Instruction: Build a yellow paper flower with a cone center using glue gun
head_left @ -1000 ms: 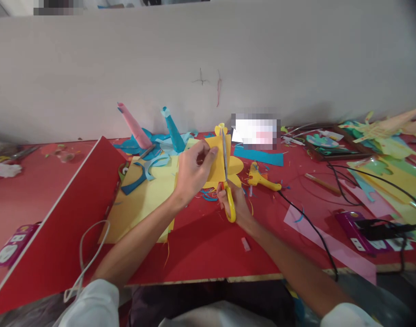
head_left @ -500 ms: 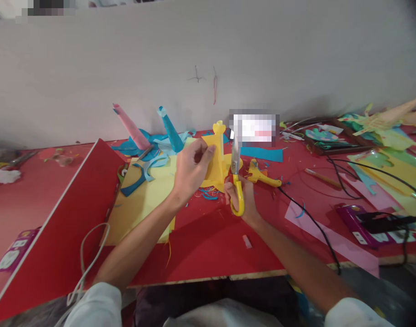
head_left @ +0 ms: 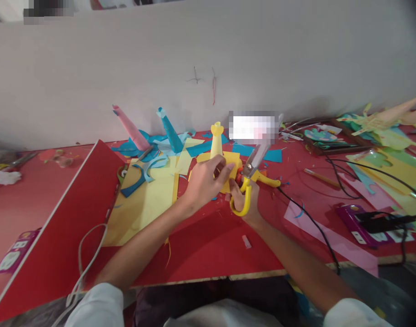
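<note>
My left hand (head_left: pixel 208 181) pinches a piece of yellow paper (head_left: pixel 233 160) near the middle of the table. Just right of it, my right hand (head_left: pixel 246 197) is closed round the yellow handles of the scissors (head_left: pixel 250 169), whose blades point up and to the right. A pale yellow paper cone (head_left: pixel 216 143) with a flared top stands behind my left hand. The yellow glue gun (head_left: pixel 269 180) lies right of the scissors, partly hidden by them.
Pink (head_left: pixel 131 127) and blue (head_left: pixel 171 132) paper cones lean at the back left. A red board (head_left: pixel 64 218) slants at the left. A purple box (head_left: pixel 359 227), black cable and pink strip (head_left: pixel 330 236) lie right. A framed tray (head_left: pixel 337 147) sits at the back right.
My left hand has moved right and slightly down with the yellow paper, uncovering the pale cone. The scissors have tilted from upright to the right.
</note>
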Available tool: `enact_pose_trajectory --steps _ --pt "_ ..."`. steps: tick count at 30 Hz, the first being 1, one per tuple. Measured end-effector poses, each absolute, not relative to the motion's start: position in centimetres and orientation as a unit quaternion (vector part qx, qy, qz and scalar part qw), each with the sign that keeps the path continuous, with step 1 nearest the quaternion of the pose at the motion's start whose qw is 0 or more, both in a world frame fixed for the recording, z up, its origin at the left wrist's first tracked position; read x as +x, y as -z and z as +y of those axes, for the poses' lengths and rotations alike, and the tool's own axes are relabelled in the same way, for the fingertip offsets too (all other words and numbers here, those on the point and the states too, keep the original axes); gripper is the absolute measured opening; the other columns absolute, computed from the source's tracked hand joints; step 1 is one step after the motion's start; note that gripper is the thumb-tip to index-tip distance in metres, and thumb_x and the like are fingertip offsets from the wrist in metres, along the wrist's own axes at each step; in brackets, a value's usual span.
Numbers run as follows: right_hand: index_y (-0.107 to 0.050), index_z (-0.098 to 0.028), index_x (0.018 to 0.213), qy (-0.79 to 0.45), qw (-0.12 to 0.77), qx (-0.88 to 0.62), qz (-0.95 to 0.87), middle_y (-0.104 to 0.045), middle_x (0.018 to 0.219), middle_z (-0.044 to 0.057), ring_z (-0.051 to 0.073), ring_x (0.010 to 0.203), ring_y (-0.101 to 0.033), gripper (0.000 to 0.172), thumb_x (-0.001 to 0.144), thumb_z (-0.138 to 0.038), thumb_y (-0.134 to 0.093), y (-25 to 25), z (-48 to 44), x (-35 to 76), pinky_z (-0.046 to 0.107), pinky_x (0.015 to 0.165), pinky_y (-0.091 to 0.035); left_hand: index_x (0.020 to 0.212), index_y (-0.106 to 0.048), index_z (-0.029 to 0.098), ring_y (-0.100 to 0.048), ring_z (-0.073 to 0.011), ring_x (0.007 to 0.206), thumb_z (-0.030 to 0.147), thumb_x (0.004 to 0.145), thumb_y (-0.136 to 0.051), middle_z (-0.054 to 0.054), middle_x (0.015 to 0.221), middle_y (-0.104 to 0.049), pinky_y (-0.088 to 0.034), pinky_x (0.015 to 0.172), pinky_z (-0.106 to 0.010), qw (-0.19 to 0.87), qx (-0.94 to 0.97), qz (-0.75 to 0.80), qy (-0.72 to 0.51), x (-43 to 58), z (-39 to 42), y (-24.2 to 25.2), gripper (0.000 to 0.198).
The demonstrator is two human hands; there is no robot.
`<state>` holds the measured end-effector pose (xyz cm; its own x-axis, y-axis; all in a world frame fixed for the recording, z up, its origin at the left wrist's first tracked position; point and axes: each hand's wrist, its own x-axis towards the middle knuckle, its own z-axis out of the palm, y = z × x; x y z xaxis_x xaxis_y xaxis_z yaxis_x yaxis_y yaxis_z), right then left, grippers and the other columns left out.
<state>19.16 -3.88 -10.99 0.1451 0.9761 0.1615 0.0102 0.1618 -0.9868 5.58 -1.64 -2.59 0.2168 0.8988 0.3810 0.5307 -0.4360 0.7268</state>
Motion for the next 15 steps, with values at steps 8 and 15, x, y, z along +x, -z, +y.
enact_pose_trajectory --steps 8,15 --pt "-0.038 -0.029 0.071 -0.399 0.591 -0.511 -0.481 -0.047 0.045 -0.003 0.018 0.039 -0.051 0.05 0.092 -0.067 -0.063 10.3 -3.4 19.4 0.033 0.04 -0.041 0.077 -0.057 0.02 -0.039 -0.0109 0.054 0.024 0.097 -0.058 0.003 0.062 -0.054 -0.028 0.055 -0.027 0.223 0.793 0.472 -0.315 5.0 -1.2 2.9 0.021" --pt "-0.047 -0.026 0.08 -0.422 0.563 -0.437 -0.56 -0.051 0.057 -0.003 0.013 0.044 -0.046 0.066 0.086 -0.092 -0.047 11.4 -3.3 19.6 0.031 0.042 -0.04 0.08 -0.054 0.021 -0.037 -0.0105 0.056 0.022 0.097 -0.058 0.004 0.064 -0.048 -0.03 0.056 -0.028 0.171 0.755 0.468 -0.426 3.8 -0.7 0.9 0.017"
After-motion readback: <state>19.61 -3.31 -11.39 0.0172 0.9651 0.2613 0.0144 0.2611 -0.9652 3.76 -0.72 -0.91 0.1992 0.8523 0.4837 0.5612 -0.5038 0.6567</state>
